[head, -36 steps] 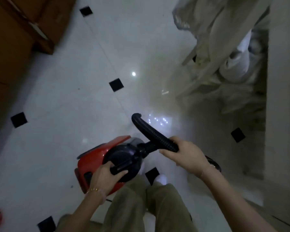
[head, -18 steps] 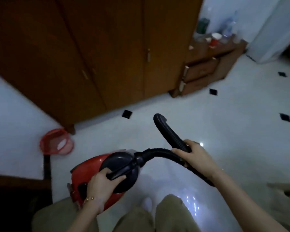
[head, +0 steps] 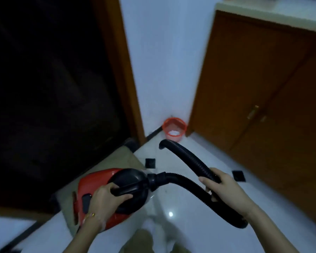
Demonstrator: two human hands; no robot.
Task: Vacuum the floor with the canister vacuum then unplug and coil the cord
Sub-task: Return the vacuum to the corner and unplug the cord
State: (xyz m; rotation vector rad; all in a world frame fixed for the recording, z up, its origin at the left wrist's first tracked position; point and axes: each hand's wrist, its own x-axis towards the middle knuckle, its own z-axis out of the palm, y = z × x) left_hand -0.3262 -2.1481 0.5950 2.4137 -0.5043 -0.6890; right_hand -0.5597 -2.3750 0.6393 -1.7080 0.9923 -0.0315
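A red canister vacuum (head: 91,183) with a black front dome hangs in front of me, off the floor. My left hand (head: 106,201) is closed around its black carry handle. The black ribbed hose (head: 188,161) loops out of the dome, down to the right and back up. My right hand (head: 221,187) grips the hose where the loop doubles back. The hose's open end (head: 162,144) points toward the corner. No cord or plug is visible.
A red wastebasket (head: 174,127) stands in the corner against the white wall. A wooden wardrobe (head: 263,99) fills the right. A dark open doorway (head: 49,99) with a wooden frame is on the left. White floor tiles with black insets (head: 186,203) lie below, and my trouser legs show at the bottom.
My view has swung left from the furniture and open floor to the corner by the doorway. Both hands keep their grips, carrying the vacuum and hose along.
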